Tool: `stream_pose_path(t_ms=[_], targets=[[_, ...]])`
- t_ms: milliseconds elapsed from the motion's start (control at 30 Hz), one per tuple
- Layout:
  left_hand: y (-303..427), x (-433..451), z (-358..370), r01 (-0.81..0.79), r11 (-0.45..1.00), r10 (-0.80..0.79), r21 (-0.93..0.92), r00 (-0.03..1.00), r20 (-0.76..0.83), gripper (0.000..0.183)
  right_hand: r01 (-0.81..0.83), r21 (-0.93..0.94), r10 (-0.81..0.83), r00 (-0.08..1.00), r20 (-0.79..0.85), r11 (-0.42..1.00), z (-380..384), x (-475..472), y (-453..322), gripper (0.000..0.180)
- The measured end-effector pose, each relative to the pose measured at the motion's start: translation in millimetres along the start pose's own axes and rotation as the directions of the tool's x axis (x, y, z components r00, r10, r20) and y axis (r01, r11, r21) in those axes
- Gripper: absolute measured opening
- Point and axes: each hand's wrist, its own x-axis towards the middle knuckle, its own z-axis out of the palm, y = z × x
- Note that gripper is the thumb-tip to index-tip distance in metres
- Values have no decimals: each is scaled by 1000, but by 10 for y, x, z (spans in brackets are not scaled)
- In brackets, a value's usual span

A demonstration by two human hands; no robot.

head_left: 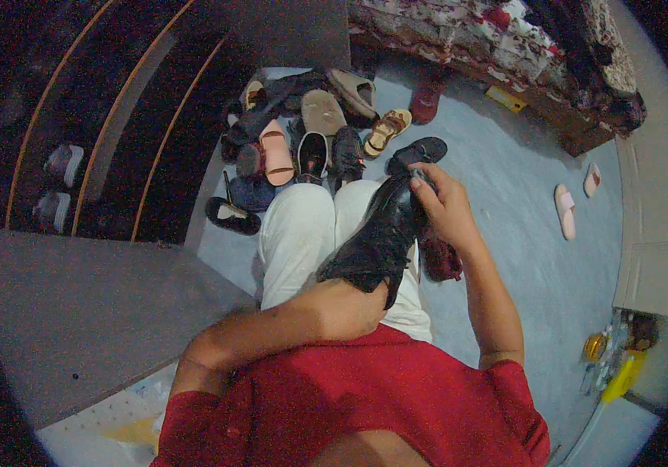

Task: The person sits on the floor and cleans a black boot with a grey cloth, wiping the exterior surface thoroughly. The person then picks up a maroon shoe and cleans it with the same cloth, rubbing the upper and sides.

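Observation:
A black lace-up leather shoe (383, 233) lies slantwise over my lap, its toe pointing away from me. My left hand (351, 309) holds it at the heel end, with the fingers partly hidden by the shoe. At the toe, my right hand (445, 201) presses its thumb and fingers onto the leather. Something small and greyish shows by the right thumb, too blurred to name. Just beyond that hand, a black slipper (421, 153) rests on the floor. A dark red shoe (442, 260) lies under my right forearm, partly covered.
Ahead of my knees is a pile of footwear, including a pink sandal (277, 154), a brown slide (322, 111) and a strappy sandal (388, 133). An open shoe cabinet (118, 134) stands left. Pink slippers (565, 213) lie right, near a bed (486, 52) with a patterned cover.

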Motion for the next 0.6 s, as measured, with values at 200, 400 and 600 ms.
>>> stream_pose_path(t_ms=[200, 400, 600], targets=[[-1, 69, 151, 17, 998, -17, 55, 1000, -13, 39, 206, -238, -199, 979, 53, 949, 79, 244, -55, 28], [-131, 196, 211, -182, 954, 213, 238, 971, -110, 36, 269, -456, -79, 916, 393, 848, 243, 753, -96, 23], [68, 92, -20, 22, 999, -17, 32, 990, -138, 27, 72, -26, -54, 898, 437, 997, 147, 874, 77, 25]])
